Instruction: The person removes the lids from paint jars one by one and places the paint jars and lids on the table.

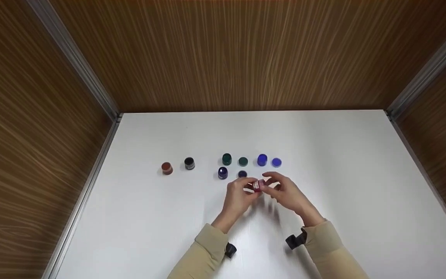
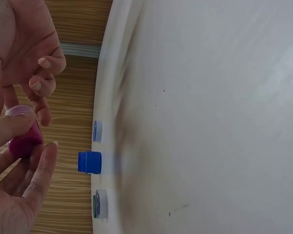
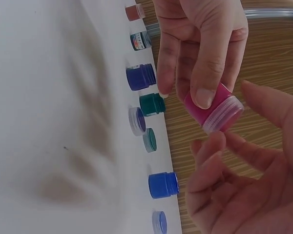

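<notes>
My left hand (image 1: 237,197) holds a small pink paint jar (image 1: 258,185) above the white table, thumb on one side and fingers on the other. In the right wrist view the jar's clear ridged lid (image 3: 224,115) sits on its mouth, tilted toward my right hand (image 3: 256,183). The right hand's fingers are loosely bent round the lid, a fingertip close to its rim, while the thumb stands apart from it. Whether that fingertip touches is hard to tell. Beyond the hands, a dark purple jar (image 1: 223,173) stands beside its lid (image 1: 242,174).
An uncapped green jar (image 1: 227,159) has a green lid (image 1: 243,161) next to it, and a blue jar (image 1: 262,159) a blue lid (image 1: 276,162). Farther left stand a brown jar (image 1: 167,168) and a black jar (image 1: 189,163). Wood-grain panels (image 1: 223,58) enclose the table (image 1: 149,232).
</notes>
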`<state>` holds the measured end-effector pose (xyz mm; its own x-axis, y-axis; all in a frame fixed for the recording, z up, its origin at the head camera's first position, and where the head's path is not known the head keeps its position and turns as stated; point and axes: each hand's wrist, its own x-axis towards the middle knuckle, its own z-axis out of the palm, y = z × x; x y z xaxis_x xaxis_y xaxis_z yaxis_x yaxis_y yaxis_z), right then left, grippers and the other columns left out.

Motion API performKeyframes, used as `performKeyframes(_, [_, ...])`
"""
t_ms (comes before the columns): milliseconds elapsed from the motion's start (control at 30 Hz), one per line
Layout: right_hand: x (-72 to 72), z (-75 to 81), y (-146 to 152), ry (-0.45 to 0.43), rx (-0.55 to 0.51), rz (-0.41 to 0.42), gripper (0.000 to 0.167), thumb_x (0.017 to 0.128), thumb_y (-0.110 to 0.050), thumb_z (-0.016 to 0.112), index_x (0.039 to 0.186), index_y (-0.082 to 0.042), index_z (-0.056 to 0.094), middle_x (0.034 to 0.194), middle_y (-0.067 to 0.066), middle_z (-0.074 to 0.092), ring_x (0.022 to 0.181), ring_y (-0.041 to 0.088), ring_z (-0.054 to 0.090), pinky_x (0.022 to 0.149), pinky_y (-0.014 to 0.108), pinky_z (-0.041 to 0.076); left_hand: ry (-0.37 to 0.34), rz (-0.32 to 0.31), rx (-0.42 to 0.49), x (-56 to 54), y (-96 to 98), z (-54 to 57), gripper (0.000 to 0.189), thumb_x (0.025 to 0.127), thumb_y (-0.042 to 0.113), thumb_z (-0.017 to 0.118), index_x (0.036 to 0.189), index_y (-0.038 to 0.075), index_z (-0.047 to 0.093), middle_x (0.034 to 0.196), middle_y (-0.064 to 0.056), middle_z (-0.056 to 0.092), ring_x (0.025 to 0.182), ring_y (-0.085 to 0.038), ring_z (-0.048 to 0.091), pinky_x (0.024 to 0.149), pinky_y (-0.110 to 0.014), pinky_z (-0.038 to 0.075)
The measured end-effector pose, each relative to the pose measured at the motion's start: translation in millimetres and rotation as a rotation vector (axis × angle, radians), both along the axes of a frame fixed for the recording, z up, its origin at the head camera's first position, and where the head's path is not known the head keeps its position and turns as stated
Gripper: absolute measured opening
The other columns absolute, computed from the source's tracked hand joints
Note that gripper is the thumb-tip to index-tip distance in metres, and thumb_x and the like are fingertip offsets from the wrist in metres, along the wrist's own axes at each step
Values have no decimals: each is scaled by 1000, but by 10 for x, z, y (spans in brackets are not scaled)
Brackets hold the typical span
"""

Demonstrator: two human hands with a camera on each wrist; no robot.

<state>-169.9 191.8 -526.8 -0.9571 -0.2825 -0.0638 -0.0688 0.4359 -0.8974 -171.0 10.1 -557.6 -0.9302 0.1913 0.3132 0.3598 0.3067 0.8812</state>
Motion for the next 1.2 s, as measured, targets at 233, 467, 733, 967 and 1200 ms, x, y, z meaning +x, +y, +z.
performKeyframes(233, [-18, -19, -24, -13, 10, -50, 36, 93, -34, 68, 110, -3, 65, 82, 9, 65, 70, 20, 57, 59, 27, 46, 5, 2, -25, 3, -20, -1, 25, 77, 1, 81, 101, 2, 73, 93, -5, 68, 82, -12, 67, 67, -23, 57])
performKeyframes(467, [-9, -8, 21, 50, 24, 5, 36, 91, -22, 71, 122, -4, 62, 92, 8, 67, 71, 19, 56, 62, 28, 46, 30, 4, -12, 4, -19, -3, 24, 77, 1, 81, 100, 2, 73, 93, -6, 68, 82, -13, 68, 64, -19, 56])
performKeyframes(733, [-18, -6, -15, 16, 24, -106, 38, 91, -32, 71, 114, -2, 66, 84, 7, 65, 75, 26, 59, 60, 28, 46, 31, 11, -3, 9, 0, -9, 27, 76, -2, 82, 101, 2, 73, 93, -7, 67, 82, -14, 68, 66, -17, 55])
performKeyframes(967, [-22, 0, 1, 42, 5, -84, 26, 92, -29, 71, 104, -6, 69, 80, 3, 66, 72, 22, 58, 61, 27, 45, 34, 19, -2, 13, 2, 1, 28, 76, -2, 82, 102, 1, 73, 94, -7, 68, 83, -15, 68, 66, -16, 54])
performKeyframes(1200, [-18, 13, 13, 38, 45, -50, 38, 90, -26, 74, 122, -7, 63, 96, 6, 67, 75, 23, 59, 64, 31, 48, 17, 20, -8, 10, -1, -12, 27, 76, -2, 81, 101, 1, 73, 94, -7, 67, 82, -14, 68, 65, -16, 54])
